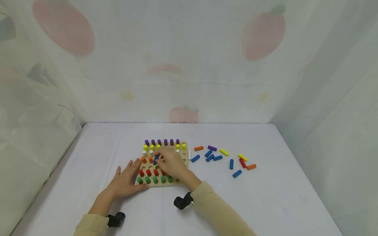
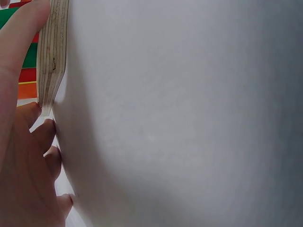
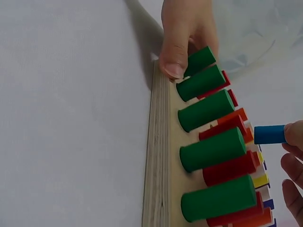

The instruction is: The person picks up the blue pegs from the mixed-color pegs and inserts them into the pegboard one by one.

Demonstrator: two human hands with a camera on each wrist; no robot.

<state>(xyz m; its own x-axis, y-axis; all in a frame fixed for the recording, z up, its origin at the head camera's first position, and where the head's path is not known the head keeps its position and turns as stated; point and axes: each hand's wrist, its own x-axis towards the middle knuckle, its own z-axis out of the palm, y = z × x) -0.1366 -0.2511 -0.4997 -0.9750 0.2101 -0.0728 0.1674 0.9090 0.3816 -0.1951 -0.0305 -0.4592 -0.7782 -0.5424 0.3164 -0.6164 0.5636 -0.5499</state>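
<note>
My left hand (image 1: 125, 182) lies flat with fingers spread, thumb steadying the near-left corner of the pegboard (image 1: 180, 154) on the table (image 1: 265, 203). My right hand (image 1: 172, 165) pinches a blue peg (image 3: 270, 134) over the board's middle rows. Next, I judge, comes lining it up over a free hole. My fingers hide which hole.

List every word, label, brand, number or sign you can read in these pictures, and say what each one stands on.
There are none: no readable text shows in any view.
The wooden pegboard, its coloured pegs and the loose pegs on the table are unmarked.
The curtain bears only faded fruit shapes, no lettering.
The wrist cameras show no legible label.
</note>
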